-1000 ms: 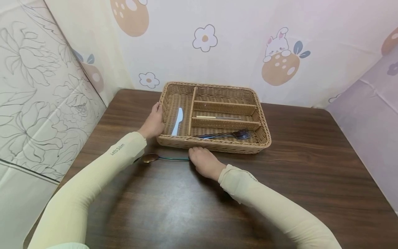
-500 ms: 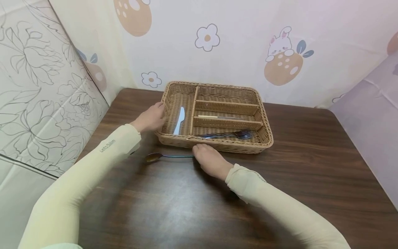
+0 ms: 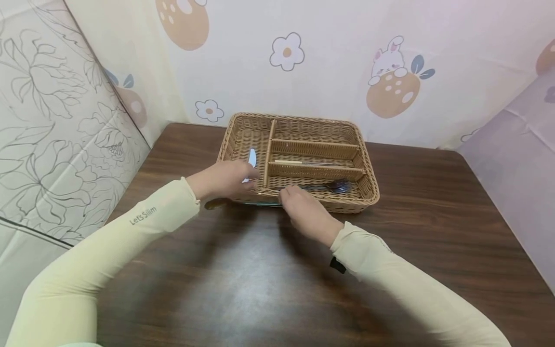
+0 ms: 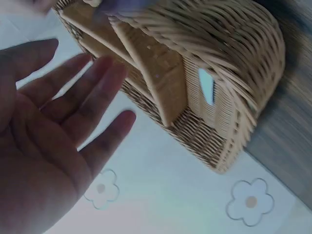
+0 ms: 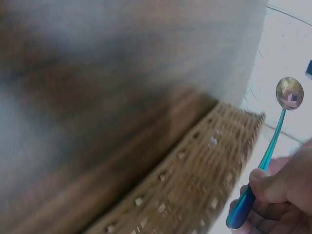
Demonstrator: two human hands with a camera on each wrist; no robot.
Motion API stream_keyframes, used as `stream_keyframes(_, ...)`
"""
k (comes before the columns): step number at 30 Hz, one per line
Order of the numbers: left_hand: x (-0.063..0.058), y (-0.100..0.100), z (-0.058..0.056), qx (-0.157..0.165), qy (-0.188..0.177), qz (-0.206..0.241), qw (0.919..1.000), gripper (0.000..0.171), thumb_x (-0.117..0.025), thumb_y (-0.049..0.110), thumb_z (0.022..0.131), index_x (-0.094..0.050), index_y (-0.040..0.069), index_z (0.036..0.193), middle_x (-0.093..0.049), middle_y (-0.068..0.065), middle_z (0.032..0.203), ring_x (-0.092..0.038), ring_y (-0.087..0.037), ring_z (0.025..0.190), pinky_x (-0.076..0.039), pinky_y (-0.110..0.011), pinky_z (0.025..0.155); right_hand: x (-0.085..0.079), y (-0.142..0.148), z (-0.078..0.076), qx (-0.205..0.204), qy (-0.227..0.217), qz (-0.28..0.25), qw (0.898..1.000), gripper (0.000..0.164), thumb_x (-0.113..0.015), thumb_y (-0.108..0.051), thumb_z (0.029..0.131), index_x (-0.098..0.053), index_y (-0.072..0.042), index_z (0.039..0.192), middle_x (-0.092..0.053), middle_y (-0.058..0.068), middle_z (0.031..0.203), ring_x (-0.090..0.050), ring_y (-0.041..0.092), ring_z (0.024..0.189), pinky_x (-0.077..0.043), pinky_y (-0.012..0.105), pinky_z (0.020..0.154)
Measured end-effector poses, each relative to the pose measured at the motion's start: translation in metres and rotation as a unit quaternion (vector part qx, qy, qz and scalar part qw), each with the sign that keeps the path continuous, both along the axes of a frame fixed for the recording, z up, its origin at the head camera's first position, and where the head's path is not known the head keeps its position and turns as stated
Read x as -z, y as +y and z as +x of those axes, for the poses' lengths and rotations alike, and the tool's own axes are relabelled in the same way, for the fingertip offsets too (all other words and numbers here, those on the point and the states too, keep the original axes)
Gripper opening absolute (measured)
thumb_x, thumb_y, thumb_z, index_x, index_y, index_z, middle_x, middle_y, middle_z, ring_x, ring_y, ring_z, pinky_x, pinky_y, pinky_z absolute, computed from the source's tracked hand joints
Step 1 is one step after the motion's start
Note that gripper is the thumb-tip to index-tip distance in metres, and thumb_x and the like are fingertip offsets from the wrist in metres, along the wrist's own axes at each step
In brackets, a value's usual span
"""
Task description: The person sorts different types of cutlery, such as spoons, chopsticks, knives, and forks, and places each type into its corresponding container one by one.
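My right hand pinches a long-handled spoon near its handle end, just at the front wall of the wicker cutlery basket. In the right wrist view the spoon shows a gold-toned bowl and a blue-green handle, with the thumb pressed on it. My left hand reaches over the basket's front left corner, partly covering a pale blue knife lying inside. Its fingers are spread and hold nothing in the left wrist view, with the basket beyond them.
Dividers split the basket into several compartments. A dark, shiny fork lies in the front one, and a thin piece with a cream handle in the middle one. Behind stands a printed curtain; brown tabletop extends in front.
The spoon has risen from the table toward the basket's front wall in my right hand. My left hand has left the basket's left side and moved right, over its front corner.
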State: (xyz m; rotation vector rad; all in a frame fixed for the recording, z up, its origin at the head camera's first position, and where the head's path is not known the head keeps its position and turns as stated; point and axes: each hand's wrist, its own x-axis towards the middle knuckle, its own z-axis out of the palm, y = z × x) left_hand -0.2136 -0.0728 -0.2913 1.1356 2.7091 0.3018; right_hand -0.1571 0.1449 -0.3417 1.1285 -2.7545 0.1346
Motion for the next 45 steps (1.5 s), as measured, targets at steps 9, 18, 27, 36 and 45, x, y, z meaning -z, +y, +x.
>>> stream_keyframes(9, 0.006, 0.018, 0.005, 0.088, 0.019, 0.048, 0.9948, 0.017, -0.061, 0.011, 0.093, -0.064, 0.007, 0.076, -0.054, 0.004, 0.065, -0.05, -0.012, 0.059, -0.048, -0.03, 0.058, -0.024, 0.018, -0.004, 0.021, 0.029, -0.004, 0.999, 0.025, -0.062, 0.018, 0.071, -0.052, 0.0, 0.085, -0.052, 0.009, 0.08, -0.054, 0.028, 0.077, -0.048, 0.037, 0.07)
stream_keyframes(18, 0.007, 0.03, 0.008, 0.081, 0.062, 0.062, 0.9929, 0.02, -0.058, 0.002, 0.09, -0.062, 0.004, 0.071, -0.05, 0.002, 0.062, -0.044, -0.013, 0.058, -0.046, -0.03, 0.056, -0.032, 0.032, -0.005, 0.045, 0.006, -0.037, 0.998, 0.019, -0.056, 0.018, 0.078, -0.056, 0.003, 0.09, -0.055, 0.011, 0.084, -0.055, 0.028, 0.08, -0.05, 0.036, 0.07)
stream_keyframes(27, 0.008, 0.031, 0.006, 0.053, 0.082, 0.053, 0.9938, 0.012, -0.062, 0.004, 0.09, -0.07, 0.005, 0.081, -0.066, -0.002, 0.076, -0.062, -0.017, 0.069, -0.055, -0.036, 0.068, -0.035, 0.044, -0.01, 0.059, -0.047, -0.13, 0.989, 0.01, -0.064, -0.009, 0.092, -0.063, -0.002, 0.099, -0.059, 0.007, 0.095, -0.056, 0.021, 0.087, -0.05, 0.036, 0.076)
stream_keyframes(36, 0.005, 0.026, 0.003, 0.045, 0.077, 0.055, 0.9945, 0.009, -0.063, 0.001, 0.089, -0.071, 0.003, 0.085, -0.069, -0.004, 0.081, -0.065, -0.017, 0.072, -0.056, -0.034, 0.072, -0.043, 0.089, -0.028, 0.166, -0.075, -0.186, 0.965, 0.036, -0.053, -0.023, 0.098, -0.056, 0.003, 0.123, -0.056, 0.018, 0.12, -0.053, 0.032, 0.106, -0.045, 0.049, 0.089)
stream_keyframes(45, 0.004, 0.023, 0.002, 0.038, 0.076, 0.062, 0.9944, 0.014, -0.058, -0.001, 0.091, -0.072, 0.003, 0.092, -0.07, -0.006, 0.088, -0.067, -0.018, 0.08, -0.055, -0.034, 0.079, -0.019, 0.14, -0.054, 0.263, -0.109, -0.156, 0.946, 0.051, -0.044, -0.028, 0.101, -0.039, 0.007, 0.138, -0.041, 0.028, 0.136, -0.038, 0.043, 0.125, -0.035, 0.059, 0.099)
